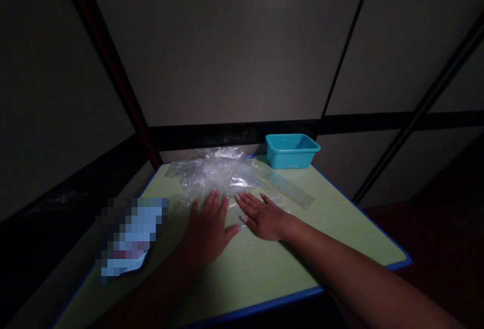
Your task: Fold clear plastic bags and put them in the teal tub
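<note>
Clear plastic bags lie in a crinkled heap toward the back of the table, and a flatter clear strip stretches from the heap to the right. My left hand lies palm down with its fingers spread over the near edge of the plastic. Beside it, my right hand is also flat, fingers stretched out on a sheet of the same clear plastic. The thumbs point toward each other with a small gap between them. Neither hand grasps anything.
A turquoise plastic basket stands at the table's back right corner. On the left side lies a blurred-out flat item, bluish white. The pale green table has a blue edge and stands close to a panelled wall.
</note>
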A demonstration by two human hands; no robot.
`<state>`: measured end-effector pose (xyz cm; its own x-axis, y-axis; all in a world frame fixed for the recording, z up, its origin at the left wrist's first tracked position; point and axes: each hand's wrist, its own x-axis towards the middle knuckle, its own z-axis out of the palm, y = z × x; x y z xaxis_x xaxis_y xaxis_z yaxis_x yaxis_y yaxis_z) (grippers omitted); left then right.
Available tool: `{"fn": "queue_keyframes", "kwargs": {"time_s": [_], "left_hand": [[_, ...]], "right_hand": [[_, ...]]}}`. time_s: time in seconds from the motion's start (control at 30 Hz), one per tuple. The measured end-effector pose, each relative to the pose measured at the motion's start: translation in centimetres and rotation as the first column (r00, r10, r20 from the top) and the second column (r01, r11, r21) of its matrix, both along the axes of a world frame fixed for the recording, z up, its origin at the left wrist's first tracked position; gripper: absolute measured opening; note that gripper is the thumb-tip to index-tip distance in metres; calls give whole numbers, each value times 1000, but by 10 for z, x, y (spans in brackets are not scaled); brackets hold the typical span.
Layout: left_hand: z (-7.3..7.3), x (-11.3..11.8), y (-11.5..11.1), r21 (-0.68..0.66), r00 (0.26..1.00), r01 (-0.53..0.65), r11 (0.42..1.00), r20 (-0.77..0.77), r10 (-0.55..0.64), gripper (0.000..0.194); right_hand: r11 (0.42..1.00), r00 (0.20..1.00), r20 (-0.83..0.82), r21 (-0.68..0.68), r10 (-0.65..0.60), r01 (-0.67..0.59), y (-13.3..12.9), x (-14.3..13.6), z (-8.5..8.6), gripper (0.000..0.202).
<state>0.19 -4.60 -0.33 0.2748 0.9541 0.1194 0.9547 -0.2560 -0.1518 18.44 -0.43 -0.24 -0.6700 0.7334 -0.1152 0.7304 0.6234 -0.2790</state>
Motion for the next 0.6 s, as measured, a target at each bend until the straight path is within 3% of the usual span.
{"fn": "queue_keyframes", "kwargs": {"time_s": [0.1, 0.17, 0.33, 0.5, 0.6], "left_hand": [[-6, 3, 1, -50, 981, 182, 982, 83, -178, 68], [-8, 3, 2, -77, 966, 239, 968, 118, -229, 69], [-7, 1, 7, -98, 957, 255, 962, 169, -236, 64], [-1, 1, 10, -170, 939, 312, 935, 207, -275, 60], [1, 2, 11, -178, 924, 354, 918, 220, -314, 57]], "right_hand": [[1000, 999, -25, -2, 27, -27, 2, 3, 0, 59], [999, 997, -70, 18, 37, -36, 5, 5, -1, 58], [990, 976, -218, 136, -12, 42, 19, 16, 3, 54], [947, 912, -410, 285, -20, 149, 35, 34, 10, 33], [917, 909, -408, 322, -90, 236, 42, 42, 11, 24]]}}
